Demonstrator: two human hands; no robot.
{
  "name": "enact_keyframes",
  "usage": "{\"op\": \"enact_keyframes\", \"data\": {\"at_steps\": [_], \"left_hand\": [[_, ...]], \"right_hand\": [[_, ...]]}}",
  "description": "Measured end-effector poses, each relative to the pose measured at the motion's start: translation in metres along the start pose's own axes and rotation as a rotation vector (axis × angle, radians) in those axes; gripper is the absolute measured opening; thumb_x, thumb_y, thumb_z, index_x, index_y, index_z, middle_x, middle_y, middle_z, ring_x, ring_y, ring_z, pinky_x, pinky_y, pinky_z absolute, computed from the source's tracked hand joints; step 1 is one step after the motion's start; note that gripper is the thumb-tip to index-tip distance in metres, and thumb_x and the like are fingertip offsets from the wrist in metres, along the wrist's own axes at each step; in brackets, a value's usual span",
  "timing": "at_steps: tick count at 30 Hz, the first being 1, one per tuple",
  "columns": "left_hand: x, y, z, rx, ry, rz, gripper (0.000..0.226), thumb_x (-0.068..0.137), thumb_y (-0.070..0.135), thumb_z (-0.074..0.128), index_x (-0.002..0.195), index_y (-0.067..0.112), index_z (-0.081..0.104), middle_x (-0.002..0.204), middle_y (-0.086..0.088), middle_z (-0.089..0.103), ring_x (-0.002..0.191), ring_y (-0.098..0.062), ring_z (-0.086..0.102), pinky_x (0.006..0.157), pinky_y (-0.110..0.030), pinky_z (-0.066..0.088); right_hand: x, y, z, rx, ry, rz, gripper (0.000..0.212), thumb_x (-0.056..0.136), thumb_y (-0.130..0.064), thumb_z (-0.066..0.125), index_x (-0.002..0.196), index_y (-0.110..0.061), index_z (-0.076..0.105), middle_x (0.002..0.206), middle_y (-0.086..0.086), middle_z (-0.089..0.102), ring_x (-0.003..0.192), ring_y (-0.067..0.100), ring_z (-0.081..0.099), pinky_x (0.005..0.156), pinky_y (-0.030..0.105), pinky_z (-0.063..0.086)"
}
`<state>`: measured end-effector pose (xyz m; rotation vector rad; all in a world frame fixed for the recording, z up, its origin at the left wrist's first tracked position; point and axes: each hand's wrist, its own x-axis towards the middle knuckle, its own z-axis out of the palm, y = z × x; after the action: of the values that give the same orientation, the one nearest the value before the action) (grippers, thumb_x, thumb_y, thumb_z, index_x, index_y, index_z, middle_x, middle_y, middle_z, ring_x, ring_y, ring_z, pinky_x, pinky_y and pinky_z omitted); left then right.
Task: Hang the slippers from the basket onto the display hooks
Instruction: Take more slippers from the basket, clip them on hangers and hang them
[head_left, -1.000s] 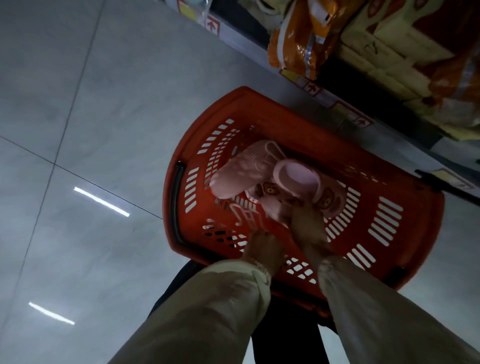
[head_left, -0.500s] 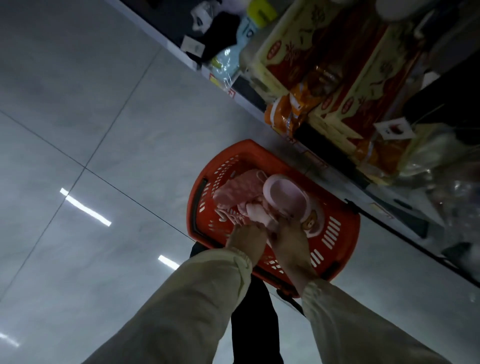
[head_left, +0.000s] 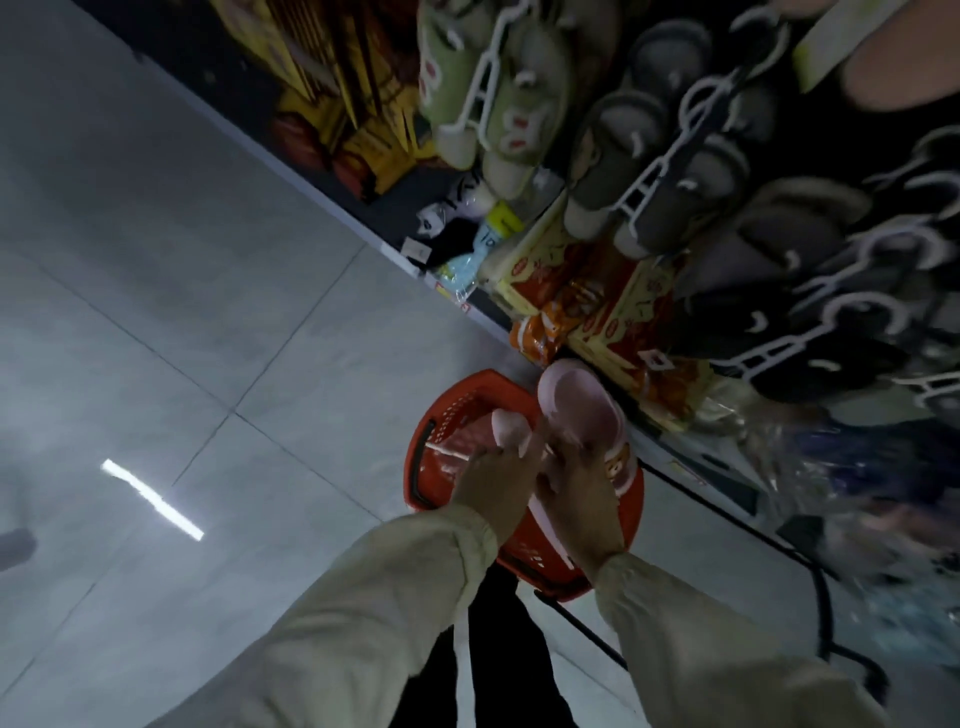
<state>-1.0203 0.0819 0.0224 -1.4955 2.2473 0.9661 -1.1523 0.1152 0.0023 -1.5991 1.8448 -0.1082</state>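
Left hand (head_left: 493, 488), right hand (head_left: 577, 503) half-hide gripped slippers (head_left: 576, 410).

Loose beige long sleeves (head_left: 363, 623), gathered at the cuffs, are worn over both arms, with black trousers (head_left: 501, 654) below.

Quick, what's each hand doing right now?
Left hand: holding the pink slippers.
Right hand: holding the same pink slippers.

Yellow-red boxes (head_left: 543, 270) beside orange packets (head_left: 532, 338); grey tiled floor (head_left: 182, 234)
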Motion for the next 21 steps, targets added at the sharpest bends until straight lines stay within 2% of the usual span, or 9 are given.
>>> {"op": "enact_keyframes", "data": {"at_steps": [3,6,8,10,12,14,16,19,21], "left_hand": [[-0.021,0.014,-0.043,0.009,0.016,-0.038,0.061,0.099,0.011,0.047,0.155,0.015,0.024,0.134,-0.016,0.058,0.109,-0.039,0.063,0.089,-0.045,0.050],[-0.049,0.027,-0.095,0.035,0.015,-0.023,0.040,0.103,0.024,0.048,0.137,0.004,0.053,0.131,-0.019,0.060,0.115,-0.037,0.061,0.091,-0.037,0.052],[-0.069,0.044,-0.131,0.089,-0.038,0.009,0.046,0.098,0.031,0.057,0.135,0.004,0.052,0.131,-0.018,0.057,0.116,-0.037,0.059,0.091,-0.040,0.051],[-0.090,0.058,-0.160,0.204,-0.039,-0.020,0.047,0.094,0.035,0.061,0.132,0.009,0.053,0.130,-0.013,0.058,0.116,-0.033,0.058,0.089,-0.040,0.048],[-0.104,0.068,-0.173,0.215,-0.017,-0.055,0.040,0.095,0.033,0.060,0.129,0.011,0.055,0.128,-0.010,0.059,0.117,-0.031,0.057,0.088,-0.038,0.045],[-0.121,0.079,-0.183,0.214,0.001,-0.072,0.041,0.092,0.036,0.064,0.126,0.013,0.055,0.124,-0.008,0.061,0.113,-0.029,0.059,0.081,-0.035,0.044],[-0.136,0.089,-0.190,0.179,0.022,-0.069,0.051,0.085,0.046,0.070,0.122,0.015,0.054,0.117,-0.006,0.063,0.107,-0.029,0.062,0.073,-0.031,0.039],[-0.163,0.107,-0.213,0.198,0.070,-0.066,0.052,0.083,0.050,0.070,0.118,0.016,0.052,0.109,-0.007,0.064,0.099,-0.031,0.064,0.067,-0.030,0.037],[-0.173,0.113,-0.223,0.251,0.124,-0.033,0.054,0.081,0.050,0.071,0.118,0.015,0.051,0.105,-0.007,0.065,0.094,-0.030,0.065,0.064,-0.032,0.042]], "right_hand": [[-0.014,-0.032,-0.051,0.075,0.025,-0.023,0.045,0.087,-0.016,0.074,0.128,-0.011,0.057,0.127,0.007,0.062,0.111,0.029,0.059,0.089,0.043,0.052],[-0.031,-0.059,-0.091,-0.001,0.037,-0.080,0.035,0.084,-0.019,0.073,0.117,-0.012,0.064,0.116,0.002,0.066,0.108,0.028,0.062,0.096,0.036,0.043],[-0.045,-0.077,-0.118,-0.041,0.029,-0.107,0.039,0.086,-0.023,0.069,0.124,-0.017,0.062,0.123,0.002,0.061,0.114,0.028,0.060,0.096,0.031,0.035],[-0.064,-0.093,-0.146,-0.082,0.085,-0.119,0.045,0.078,-0.022,0.081,0.119,-0.012,0.066,0.120,0.013,0.062,0.107,0.030,0.064,0.088,0.035,0.048],[-0.082,-0.100,-0.163,-0.108,0.145,-0.194,0.046,0.069,-0.024,0.088,0.109,-0.013,0.069,0.115,0.011,0.064,0.101,0.027,0.068,0.083,0.035,0.055],[-0.100,-0.102,-0.176,-0.092,0.103,-0.217,0.045,0.082,-0.028,0.076,0.124,-0.018,0.063,0.136,0.006,0.050,0.117,0.023,0.059,0.096,0.029,0.046],[-0.114,-0.104,-0.185,-0.074,0.098,-0.218,0.046,0.086,-0.033,0.070,0.129,-0.021,0.059,0.142,0.003,0.041,0.117,0.021,0.057,0.099,0.026,0.043],[-0.137,-0.108,-0.212,-0.046,0.189,-0.285,0.046,0.085,-0.035,0.074,0.126,-0.019,0.060,0.135,0.001,0.041,0.106,0.019,0.058,0.085,0.017,0.037],[-0.148,-0.108,-0.232,-0.074,0.230,-0.359,0.040,0.088,-0.039,0.070,0.121,-0.019,0.061,0.132,0.003,0.041,0.101,0.020,0.056,0.076,0.017,0.031]]}}
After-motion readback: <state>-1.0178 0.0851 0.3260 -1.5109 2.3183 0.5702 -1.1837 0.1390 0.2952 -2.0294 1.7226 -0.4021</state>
